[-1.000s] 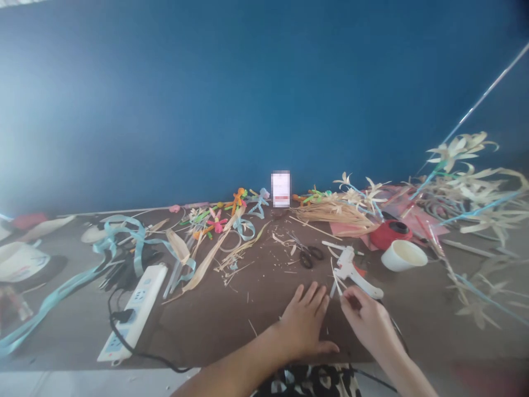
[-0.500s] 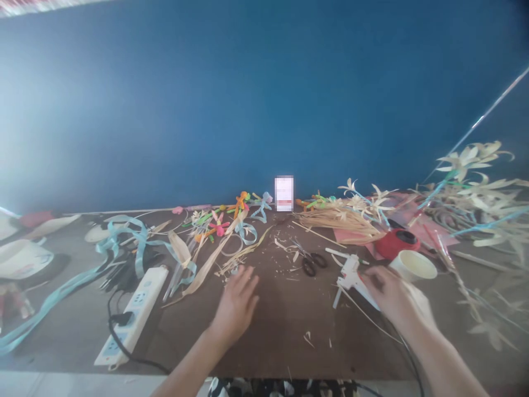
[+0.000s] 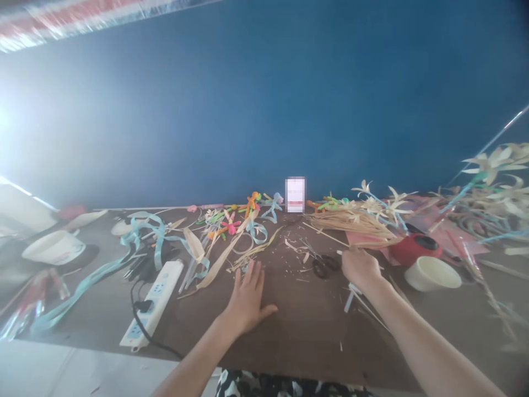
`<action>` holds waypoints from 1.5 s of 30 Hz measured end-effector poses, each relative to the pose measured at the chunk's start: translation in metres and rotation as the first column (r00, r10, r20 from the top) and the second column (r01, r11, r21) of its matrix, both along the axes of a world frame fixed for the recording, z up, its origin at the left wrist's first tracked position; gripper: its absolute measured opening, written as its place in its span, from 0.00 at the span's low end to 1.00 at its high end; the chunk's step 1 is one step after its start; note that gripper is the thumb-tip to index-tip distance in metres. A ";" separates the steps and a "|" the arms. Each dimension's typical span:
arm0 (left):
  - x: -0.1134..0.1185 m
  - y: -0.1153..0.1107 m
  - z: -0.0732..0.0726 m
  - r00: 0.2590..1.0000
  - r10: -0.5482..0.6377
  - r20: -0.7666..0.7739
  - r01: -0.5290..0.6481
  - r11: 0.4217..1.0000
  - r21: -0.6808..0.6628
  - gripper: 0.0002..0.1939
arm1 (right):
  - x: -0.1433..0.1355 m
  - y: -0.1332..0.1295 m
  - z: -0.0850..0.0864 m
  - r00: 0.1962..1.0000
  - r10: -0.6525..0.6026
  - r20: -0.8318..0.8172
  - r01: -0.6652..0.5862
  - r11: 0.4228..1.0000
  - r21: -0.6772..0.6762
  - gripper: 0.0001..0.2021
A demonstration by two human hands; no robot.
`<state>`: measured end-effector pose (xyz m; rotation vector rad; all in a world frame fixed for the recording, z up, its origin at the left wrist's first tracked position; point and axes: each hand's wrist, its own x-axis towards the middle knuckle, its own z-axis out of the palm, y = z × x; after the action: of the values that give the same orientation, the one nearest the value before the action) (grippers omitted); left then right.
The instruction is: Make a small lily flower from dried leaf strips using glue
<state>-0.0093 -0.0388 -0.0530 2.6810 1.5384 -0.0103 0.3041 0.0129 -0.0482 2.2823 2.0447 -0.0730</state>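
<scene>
My left hand (image 3: 248, 300) lies flat on the brown table with its fingers spread, just in front of thin dried straw pieces (image 3: 250, 255). Nothing is in it. At the right, my right hand (image 3: 359, 267) has its fingers curled over the white glue gun, which it mostly hides; what the fingers grip cannot be made out. A pale glue stick (image 3: 349, 301) shows below that hand. Black-handled scissors (image 3: 324, 267) lie just to its left, beside small pale scraps.
A white power strip (image 3: 154, 306) with a black cord and a blue ribbon (image 3: 82, 286) lie left. Behind are coloured pipe-cleaner figures (image 3: 231, 223), dried husks (image 3: 351, 223) and a phone-like screen (image 3: 295, 194). A cream cup (image 3: 432, 274) and red object (image 3: 413, 249) stand right.
The view has shifted left. My right hand has moved left and forward over the glue gun, toward the scissors. My left hand has flattened, its thumb now stretched out to the right.
</scene>
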 end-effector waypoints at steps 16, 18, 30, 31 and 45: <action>0.053 0.017 0.005 0.551 0.455 0.699 0.073 0.808 -0.584 0.17 | -0.096 -0.037 -0.002 0.212 -0.012 -0.977 -0.220 0.974 -0.060 0.09; 0.054 0.017 0.003 0.494 0.537 0.683 0.095 0.748 -0.657 0.16 | -0.096 -0.038 -0.008 0.112 -0.096 -0.989 -0.174 0.978 -0.115 0.10; 0.062 0.006 -0.008 0.220 0.700 0.679 0.186 0.653 -0.734 0.15 | -0.106 -0.050 -0.010 -0.259 -0.207 -0.944 -0.182 0.970 -0.163 0.10; 0.063 0.005 -0.009 0.230 0.692 0.685 0.186 0.659 -0.729 0.15 | -0.107 -0.051 -0.011 -0.263 -0.205 -0.943 -0.172 0.972 -0.163 0.10; 0.063 -0.012 -0.004 0.166 0.691 0.703 0.259 0.657 -0.708 0.15 | -0.107 -0.049 -0.018 -0.455 -0.432 -0.778 -0.217 0.902 -0.374 0.15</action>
<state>0.0539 -0.0507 -0.0574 1.0993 1.0284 0.8026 0.1976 -0.0360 -0.0657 1.7721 1.1690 -3.3617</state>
